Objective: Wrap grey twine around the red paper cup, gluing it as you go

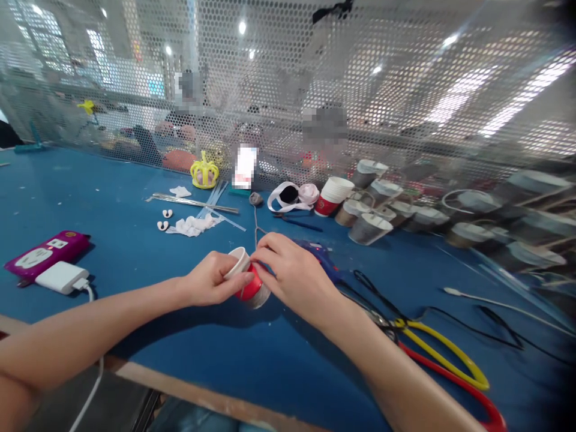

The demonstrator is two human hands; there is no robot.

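My left hand (213, 279) grips a red and white paper cup (239, 259), its thumb pressed along the outside and fingers at the rim. The cup is tilted, and grey yarn is wound around its lower end. With fingertips pinched together, my right hand (288, 270) touches the cup's red side. A strand of grey yarn (256, 225) runs from a small yarn ball (255, 199) to these fingertips, where its end is hidden. Just behind my right hand lies a blue glue gun (321, 258), partly covered.
Scissors with yellow and red handles (443, 345) lie near my right forearm. Several yarn-wrapped cups (369, 228) and a stack of paper cups (333, 195) stand back right. Glue sticks, white scraps (193, 225) and a yellow crown (204, 172) lie behind. A purple-cased phone (54, 255) is left.
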